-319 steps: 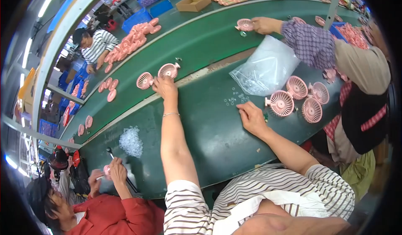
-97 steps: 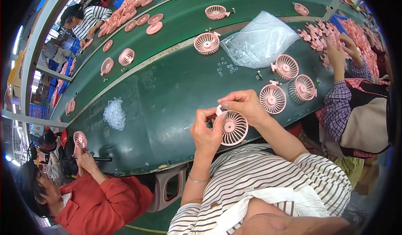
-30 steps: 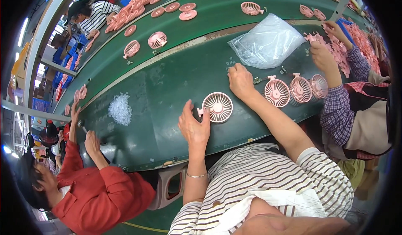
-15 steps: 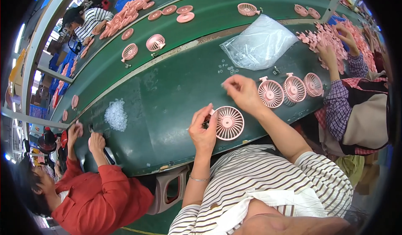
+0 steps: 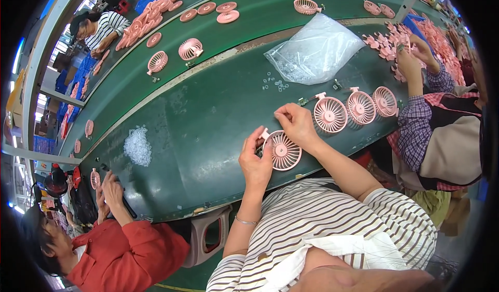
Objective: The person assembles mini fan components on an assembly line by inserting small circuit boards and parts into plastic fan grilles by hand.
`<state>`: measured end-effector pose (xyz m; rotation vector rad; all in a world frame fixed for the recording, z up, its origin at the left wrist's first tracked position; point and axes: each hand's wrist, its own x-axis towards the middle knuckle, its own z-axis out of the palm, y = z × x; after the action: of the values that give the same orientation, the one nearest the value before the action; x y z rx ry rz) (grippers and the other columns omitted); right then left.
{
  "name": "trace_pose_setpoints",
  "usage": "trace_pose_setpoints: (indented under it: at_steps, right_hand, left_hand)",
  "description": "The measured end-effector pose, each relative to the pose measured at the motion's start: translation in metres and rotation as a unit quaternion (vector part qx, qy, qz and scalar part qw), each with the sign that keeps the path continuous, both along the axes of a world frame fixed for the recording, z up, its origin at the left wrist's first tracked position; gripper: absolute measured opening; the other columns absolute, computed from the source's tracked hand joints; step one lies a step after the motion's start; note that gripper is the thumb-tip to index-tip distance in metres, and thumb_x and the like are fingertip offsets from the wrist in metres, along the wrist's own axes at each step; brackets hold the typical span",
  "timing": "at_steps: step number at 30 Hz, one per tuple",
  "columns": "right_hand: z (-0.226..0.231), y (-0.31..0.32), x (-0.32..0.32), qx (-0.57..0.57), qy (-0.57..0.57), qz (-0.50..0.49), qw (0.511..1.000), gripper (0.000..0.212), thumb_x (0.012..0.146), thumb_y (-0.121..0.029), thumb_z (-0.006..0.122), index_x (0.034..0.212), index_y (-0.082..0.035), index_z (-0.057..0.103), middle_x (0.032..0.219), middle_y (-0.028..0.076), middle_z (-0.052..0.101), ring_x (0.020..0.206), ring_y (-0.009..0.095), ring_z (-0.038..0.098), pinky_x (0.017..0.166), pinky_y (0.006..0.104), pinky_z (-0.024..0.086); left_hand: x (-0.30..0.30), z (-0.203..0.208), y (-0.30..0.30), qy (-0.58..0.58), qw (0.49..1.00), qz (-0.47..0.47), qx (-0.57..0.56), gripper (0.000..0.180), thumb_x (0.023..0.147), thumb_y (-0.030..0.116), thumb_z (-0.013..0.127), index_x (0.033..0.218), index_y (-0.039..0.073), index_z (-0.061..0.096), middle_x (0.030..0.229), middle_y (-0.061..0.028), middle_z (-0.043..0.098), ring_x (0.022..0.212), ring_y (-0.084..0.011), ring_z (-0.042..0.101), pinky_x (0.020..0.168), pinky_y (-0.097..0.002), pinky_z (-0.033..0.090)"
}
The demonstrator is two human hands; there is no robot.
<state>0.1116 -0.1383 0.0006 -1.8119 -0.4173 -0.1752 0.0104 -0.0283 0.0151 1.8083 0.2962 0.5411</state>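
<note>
A round pink fan housing (image 5: 287, 158) with radial ribs rests at the near edge of the green table, its short neck pointing up and left. My left hand (image 5: 255, 162) is closed on the housing's left side, by the neck. Just above the housing, my right hand (image 5: 297, 126) holds its thumb and fingertips pinched together; anything between them is too small to make out. Right of that hand stand three more pink fan housings (image 5: 330, 114) in a row, with small circuit boards (image 5: 302, 101) by their necks. Small clear rings (image 5: 274, 83) lie scattered beyond my right hand.
A clear plastic bag (image 5: 315, 50) of small parts lies at the far side. A heap of clear pieces (image 5: 138, 146) sits to the left. The belt (image 5: 119, 92) beyond carries pink housings and discs. Co-workers sit at both sides, the right one beside piled pink parts (image 5: 387, 40).
My right hand has come down and left, closer to the housing in my left hand. The left co-worker's hands have come together, and a pink housing now shows beside them.
</note>
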Motion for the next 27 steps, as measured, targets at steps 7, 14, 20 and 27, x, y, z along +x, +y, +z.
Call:
trace_pose_setpoints:
  at_steps: [7,14,20,27]
  right_hand:
    - [0.022,-0.011,-0.006,0.11,0.273,0.158,0.943,0.013,0.085,-0.008,0.065,0.091,0.003,0.063,0.077,0.001,0.063,0.066,0.005,0.057,0.059,0.0188,0.046]
    - [0.019,-0.009,-0.017,0.118,0.231,0.125,0.958,0.014,0.083,-0.01,0.065,0.088,0.004,0.065,0.076,0.006,0.067,0.068,0.008,0.062,0.061,0.0237,0.05]
    - [0.016,-0.008,-0.014,0.149,0.238,0.126,0.951,0.012,0.083,-0.007,0.064,0.089,0.004,0.065,0.078,0.007,0.067,0.069,0.009,0.063,0.063,0.0235,0.052]
    - [0.018,-0.008,-0.015,0.134,0.247,0.122,0.952,0.012,0.083,-0.007,0.064,0.088,0.004,0.065,0.078,0.008,0.067,0.069,0.009,0.063,0.063,0.0238,0.052]
  left_hand:
    - [-0.003,-0.007,0.0,-0.033,0.999,0.035,0.021,0.023,0.078,0.0,0.067,0.1,0.0,0.062,0.095,-0.0118,0.065,0.08,-0.0167,0.066,0.073,-0.028,0.052]
    - [0.004,0.005,-0.011,-0.064,0.996,0.057,-0.011,0.023,0.076,-0.003,0.068,0.099,0.0,0.064,0.096,-0.0123,0.066,0.078,-0.017,0.065,0.073,-0.0276,0.052]
    - [0.006,0.004,-0.005,-0.059,0.992,0.03,0.108,0.029,0.074,-0.003,0.069,0.102,0.001,0.064,0.096,-0.0125,0.065,0.078,-0.0176,0.065,0.072,-0.0274,0.052]
    - [0.007,-0.005,-0.005,-0.076,0.993,0.049,0.074,0.015,0.073,-0.002,0.071,0.083,0.002,0.06,0.097,-0.013,0.067,0.085,-0.0217,0.065,0.074,-0.0305,0.052]
